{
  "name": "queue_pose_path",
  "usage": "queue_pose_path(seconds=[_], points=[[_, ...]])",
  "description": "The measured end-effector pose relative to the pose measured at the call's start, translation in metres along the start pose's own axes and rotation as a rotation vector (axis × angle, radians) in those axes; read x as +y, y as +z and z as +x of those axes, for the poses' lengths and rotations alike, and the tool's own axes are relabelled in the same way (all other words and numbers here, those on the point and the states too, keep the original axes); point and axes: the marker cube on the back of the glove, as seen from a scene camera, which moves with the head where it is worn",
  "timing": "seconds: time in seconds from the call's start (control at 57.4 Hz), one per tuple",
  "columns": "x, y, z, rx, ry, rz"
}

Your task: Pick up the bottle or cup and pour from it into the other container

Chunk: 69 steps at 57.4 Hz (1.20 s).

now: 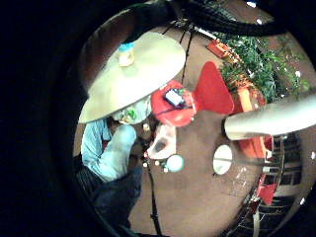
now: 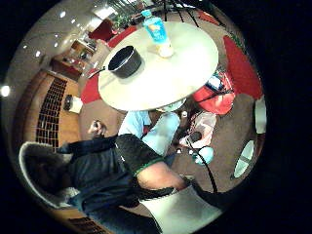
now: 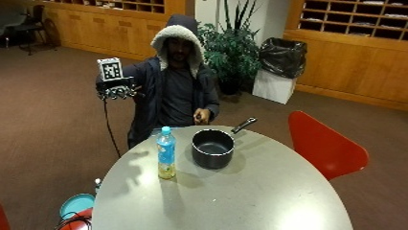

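Nearest on the round pale bench (image 3: 267, 196), the clear plastic bottle with blue label and cap (image 3: 165, 158) stands untouched beside the black saucepan (image 3: 213, 148); the gloved right hand (image 3: 117, 91) hovers raised, well apart, finger state untellable, so reaching down to the bottle likely comes next.

Colours on the table
Blue-capped, blue-labelled bottle (image 3: 165, 159) with yellowish liquid; black pan (image 3: 213, 148); pale grey table (image 3: 267, 201); red chair (image 3: 322, 143).

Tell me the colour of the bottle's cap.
Light blue, on the bottle; clearest in the outside view.
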Motion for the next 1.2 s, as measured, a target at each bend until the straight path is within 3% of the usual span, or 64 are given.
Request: queue_pose_path(seconds=[0.122,0.209,0.296,0.383,0.435,0.54,0.627,0.766,0.958,1.062,1.149,1.201], points=[[-0.049,0.02,-0.004,-0.023,0.046,0.072],[-0.079,0.037,-0.001,-0.073,-0.015,-0.022],[-0.119,0.058,-0.003,-0.126,0.018,0.061],[-0.138,0.079,-0.004,-0.201,-0.008,-0.01],[-0.155,0.093,-0.006,-0.261,-0.002,-0.037],[-0.194,0.132,-0.013,-0.396,0.012,0.102],[-0.203,0.156,-0.023,-0.529,0.064,-0.025],[-0.233,0.189,-0.04,-0.783,0.066,0.01],[-0.265,0.218,-0.065,-1.125,0.053,0.124],[-0.288,0.232,-0.077,-1.215,-0.162,0.402],[-0.281,0.231,-0.083,-1.283,0.036,0.194],[-0.283,0.229,-0.085,-1.296,0.095,0.166]])
